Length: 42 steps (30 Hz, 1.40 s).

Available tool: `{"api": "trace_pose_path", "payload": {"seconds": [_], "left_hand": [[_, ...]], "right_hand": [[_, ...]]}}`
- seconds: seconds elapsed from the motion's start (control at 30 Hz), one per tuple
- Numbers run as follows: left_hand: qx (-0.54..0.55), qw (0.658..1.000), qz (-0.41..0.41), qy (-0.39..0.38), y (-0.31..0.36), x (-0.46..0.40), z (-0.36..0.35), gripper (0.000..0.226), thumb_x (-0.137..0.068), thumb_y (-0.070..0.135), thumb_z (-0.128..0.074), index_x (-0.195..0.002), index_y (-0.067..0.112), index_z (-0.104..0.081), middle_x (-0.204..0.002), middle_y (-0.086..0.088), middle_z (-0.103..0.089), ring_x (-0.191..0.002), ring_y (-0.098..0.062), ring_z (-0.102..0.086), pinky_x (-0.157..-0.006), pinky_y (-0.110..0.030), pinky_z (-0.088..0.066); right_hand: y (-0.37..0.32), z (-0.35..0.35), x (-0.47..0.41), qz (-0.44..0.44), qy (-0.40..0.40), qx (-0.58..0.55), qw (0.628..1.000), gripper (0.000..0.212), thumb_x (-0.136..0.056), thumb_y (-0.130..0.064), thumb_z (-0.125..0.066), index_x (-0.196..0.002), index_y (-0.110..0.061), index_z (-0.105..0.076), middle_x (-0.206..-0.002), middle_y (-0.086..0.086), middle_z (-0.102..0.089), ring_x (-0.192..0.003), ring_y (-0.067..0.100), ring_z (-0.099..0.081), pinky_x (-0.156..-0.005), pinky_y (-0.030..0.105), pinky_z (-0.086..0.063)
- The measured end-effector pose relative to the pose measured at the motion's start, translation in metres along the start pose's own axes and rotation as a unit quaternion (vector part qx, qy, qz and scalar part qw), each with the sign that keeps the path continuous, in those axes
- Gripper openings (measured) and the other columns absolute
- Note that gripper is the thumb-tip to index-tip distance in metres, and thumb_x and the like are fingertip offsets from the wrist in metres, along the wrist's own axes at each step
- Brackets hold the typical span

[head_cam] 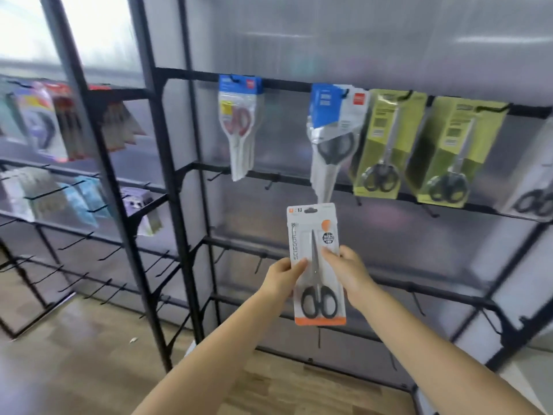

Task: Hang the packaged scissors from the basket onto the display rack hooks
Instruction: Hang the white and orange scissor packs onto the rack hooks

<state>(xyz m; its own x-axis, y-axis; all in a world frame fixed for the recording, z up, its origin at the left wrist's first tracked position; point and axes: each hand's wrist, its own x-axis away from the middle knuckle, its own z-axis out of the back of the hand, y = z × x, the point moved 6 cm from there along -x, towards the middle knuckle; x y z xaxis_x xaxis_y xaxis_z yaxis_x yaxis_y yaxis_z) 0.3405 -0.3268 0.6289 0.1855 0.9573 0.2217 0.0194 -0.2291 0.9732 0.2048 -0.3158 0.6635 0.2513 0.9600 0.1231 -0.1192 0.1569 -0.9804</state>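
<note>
A white and orange pack of black-handled scissors [316,265] stands upright in front of the black display rack [176,181]. My left hand [282,278] pinches its left edge and my right hand [348,272] pinches its right edge. The pack's hang hole is near the top, below the rack's second bar and level with no hook. Empty hooks [270,182] stick out from the second bar, just above and left of the pack. The basket is not in view.
On the top bar hang blue-topped scissor packs [239,121] [332,136] and green scissor packs [386,145] [452,151]. A second rack [45,130] with other goods stands at the left. Lower bars carry empty hooks. Wooden floor lies below.
</note>
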Motion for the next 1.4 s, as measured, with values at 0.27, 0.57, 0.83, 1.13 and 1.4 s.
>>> {"api": "trace_pose_path", "payload": {"seconds": [0.27,0.57,0.83,1.13,1.4], "left_hand": [[-0.085,0.996,-0.006,0.037,-0.009,-0.043,0.12,0.026,-0.094,0.031,-0.056,-0.103,0.008,-0.06,-0.107,-0.016,-0.067,-0.101,-0.031,-0.064,-0.089,-0.046,-0.053],[-0.085,0.992,-0.043,0.086,0.009,-0.107,0.234,0.029,-0.093,0.026,-0.058,-0.098,-0.002,-0.061,-0.096,-0.016,-0.066,-0.083,-0.021,-0.06,-0.084,-0.042,-0.051],[-0.083,0.992,-0.043,0.08,0.016,-0.15,0.281,0.02,-0.094,0.026,-0.056,-0.077,0.016,-0.054,-0.079,0.002,-0.062,-0.067,-0.007,-0.055,-0.053,-0.009,-0.04],[-0.068,0.996,-0.026,0.058,0.024,-0.181,0.286,0.025,-0.094,0.028,-0.055,-0.106,0.006,-0.061,-0.102,-0.007,-0.067,-0.092,-0.02,-0.064,-0.073,-0.025,-0.052],[-0.033,0.997,-0.031,0.059,0.017,-0.206,0.277,0.018,-0.096,0.026,-0.052,-0.08,0.016,-0.053,-0.08,0.0,-0.059,-0.071,-0.011,-0.056,-0.059,-0.019,-0.044]], "right_hand": [[-0.035,-0.107,-0.049,0.057,-0.042,0.053,0.996,0.013,-0.095,-0.018,-0.054,-0.102,-0.007,-0.055,-0.103,0.01,-0.065,-0.085,0.017,-0.059,-0.069,0.026,-0.045],[-0.099,-0.21,-0.126,0.159,-0.035,0.128,0.978,0.004,-0.092,-0.013,-0.057,-0.094,-0.01,-0.059,-0.093,0.002,-0.06,-0.086,0.016,-0.056,-0.07,0.024,-0.044],[-0.11,-0.254,-0.167,0.167,-0.018,0.177,0.97,0.012,-0.086,-0.015,-0.065,-0.077,-0.02,-0.059,-0.086,0.002,-0.062,-0.085,0.019,-0.057,-0.076,0.037,-0.05],[-0.124,-0.261,-0.182,0.204,0.06,0.258,0.943,0.007,-0.089,-0.015,-0.061,-0.083,-0.012,-0.06,-0.071,-0.012,-0.051,-0.065,0.0,-0.047,-0.051,0.007,-0.035],[-0.119,-0.271,-0.185,0.236,0.062,0.311,0.919,0.014,-0.096,-0.009,-0.045,-0.096,-0.007,-0.059,-0.095,0.003,-0.06,-0.063,-0.002,-0.054,-0.052,0.007,-0.041]]}}
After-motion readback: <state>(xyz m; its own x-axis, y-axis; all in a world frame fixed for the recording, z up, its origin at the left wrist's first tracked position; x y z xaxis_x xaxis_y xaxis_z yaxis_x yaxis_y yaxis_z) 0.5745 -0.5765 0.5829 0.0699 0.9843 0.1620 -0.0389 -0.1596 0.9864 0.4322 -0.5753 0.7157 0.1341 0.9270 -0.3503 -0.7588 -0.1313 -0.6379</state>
